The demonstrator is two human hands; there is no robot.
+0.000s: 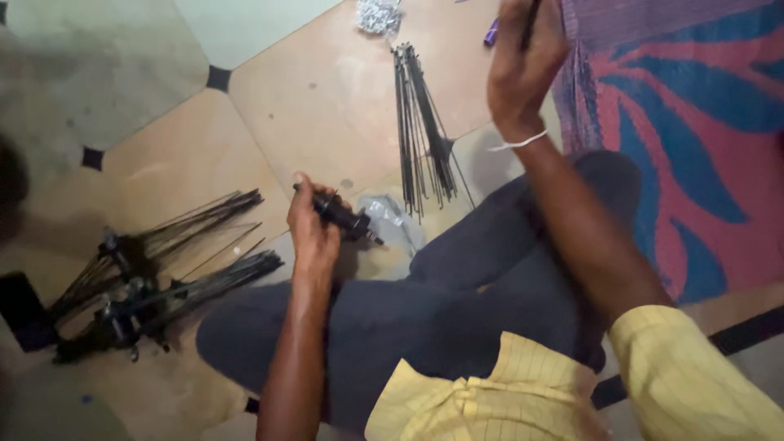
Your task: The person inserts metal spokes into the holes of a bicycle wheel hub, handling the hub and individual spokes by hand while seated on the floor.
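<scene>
Two hands work here. Nearest, I keep my left hand point(314, 233) clenched around the black hub point(343, 216), steady above my knee. Left of it, spoked hubs point(147, 278) lie on the floor. Farther right, my right hand point(523, 61) pinches one thin spoke point(531, 24); loose spokes point(420, 131) lie between. Advisable: align spoke with flange hole first.

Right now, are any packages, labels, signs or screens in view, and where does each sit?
Clear plastic bag: crumpled, see-through, on the tile floor just past the dark hub in the left hand.
Shiny packet: silvery, crumpled, at the top edge above the loose black spokes.
No signs or screens.
</scene>
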